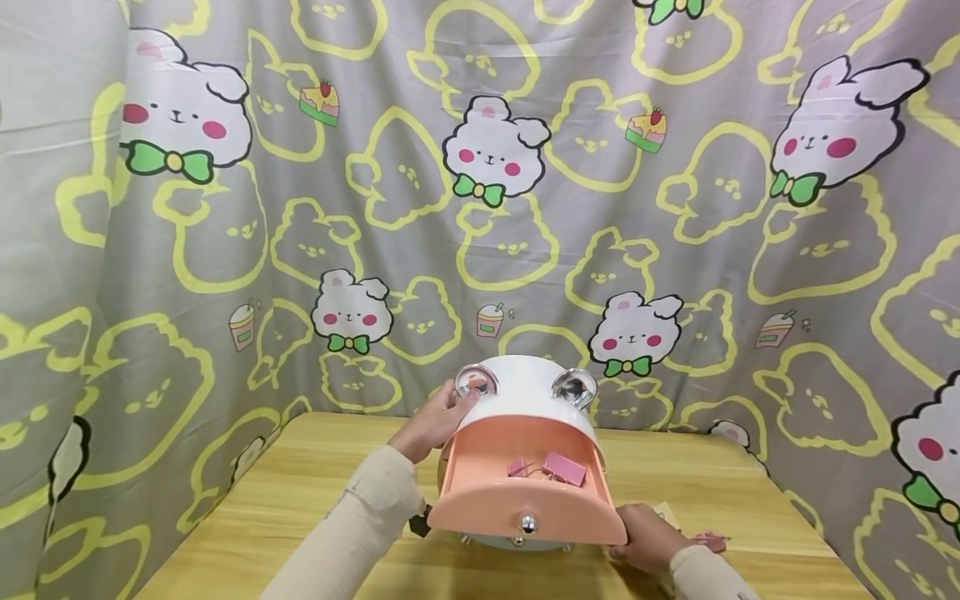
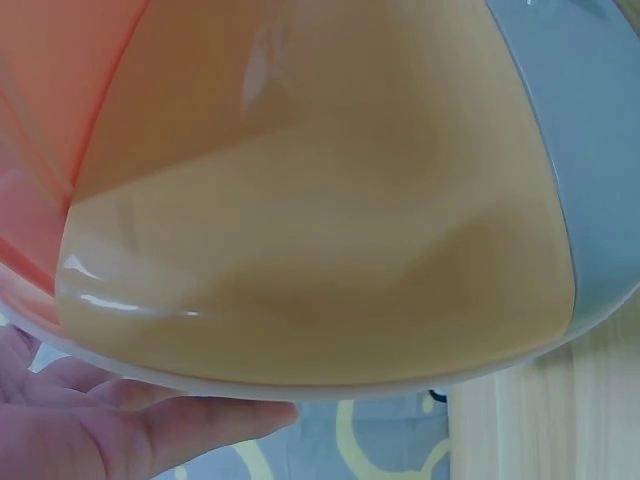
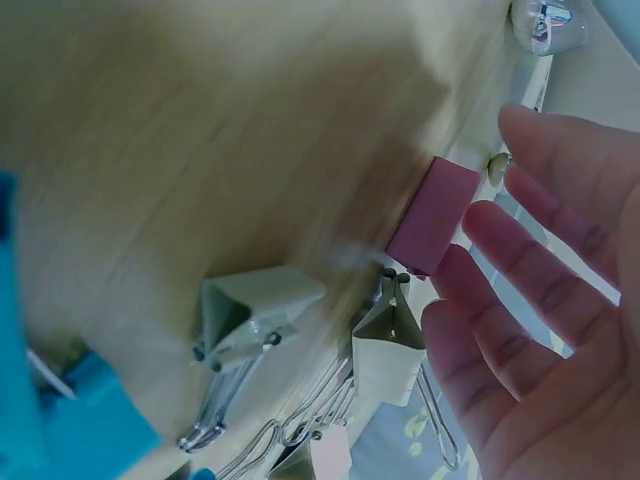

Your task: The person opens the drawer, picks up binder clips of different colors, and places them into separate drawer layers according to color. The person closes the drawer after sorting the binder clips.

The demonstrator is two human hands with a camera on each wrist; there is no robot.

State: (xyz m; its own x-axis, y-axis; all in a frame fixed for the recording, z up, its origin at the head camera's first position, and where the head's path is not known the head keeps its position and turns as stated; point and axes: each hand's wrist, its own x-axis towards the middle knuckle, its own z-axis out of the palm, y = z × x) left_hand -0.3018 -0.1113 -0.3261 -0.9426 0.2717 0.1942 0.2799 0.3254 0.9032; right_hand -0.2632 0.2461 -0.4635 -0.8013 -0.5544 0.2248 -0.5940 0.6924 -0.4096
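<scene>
Wooden table [image 1: 292, 475], lower frame.
Our left hand [image 1: 433, 421] touches a white plastic drawer box [image 1: 525, 385], grip unclear; our right hand [image 1: 648, 537] spreads empty.

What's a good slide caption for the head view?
Left hand on the white box, right hand beside its open orange drawer, pink clips inside.

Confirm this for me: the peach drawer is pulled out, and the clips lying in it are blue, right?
Not quite: the peach drawer is pulled out, but the clips lying in it are pink, as the head view shows.
</scene>
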